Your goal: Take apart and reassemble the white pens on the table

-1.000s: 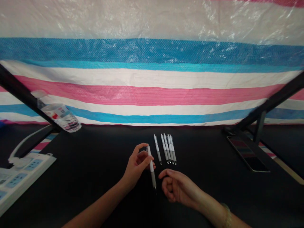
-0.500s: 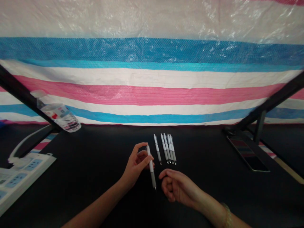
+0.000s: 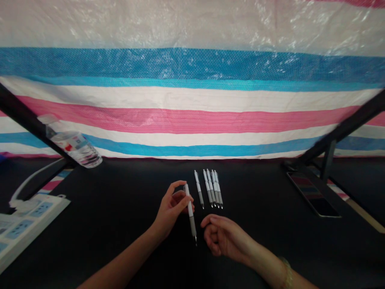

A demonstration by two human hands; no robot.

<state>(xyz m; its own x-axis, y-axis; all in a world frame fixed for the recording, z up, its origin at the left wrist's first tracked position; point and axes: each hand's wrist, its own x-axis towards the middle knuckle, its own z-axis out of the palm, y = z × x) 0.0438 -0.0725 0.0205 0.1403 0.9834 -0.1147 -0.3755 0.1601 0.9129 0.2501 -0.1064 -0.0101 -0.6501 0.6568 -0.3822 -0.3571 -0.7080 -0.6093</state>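
Note:
My left hand [image 3: 172,206] grips a white pen [image 3: 190,208] between thumb and fingers. The index fingertip rests at the pen's top end, and its grey grip and thin point slant down towards me. Close by on the right, my right hand [image 3: 222,236] is loosely curled, apart from the pen, with nothing visible in its fingers. Beyond the hands, a similar pen [image 3: 199,189] lies on the black table [image 3: 135,180]. To its right is a close row of several white pens [image 3: 213,188] with grey grips, points towards me.
A white power strip [image 3: 33,220] with a plugged-in cable is at the left. A plastic bottle [image 3: 78,148] leans behind the left black bar [image 3: 30,120]. On the right, a phone [image 3: 313,194] lies near another black bar [image 3: 339,130]. A striped sheet [image 3: 192,120] hangs at the back.
The pen's point now sticks out farther from its lower end. My left hand and the pen have shifted slightly left; my right hand is almost still.

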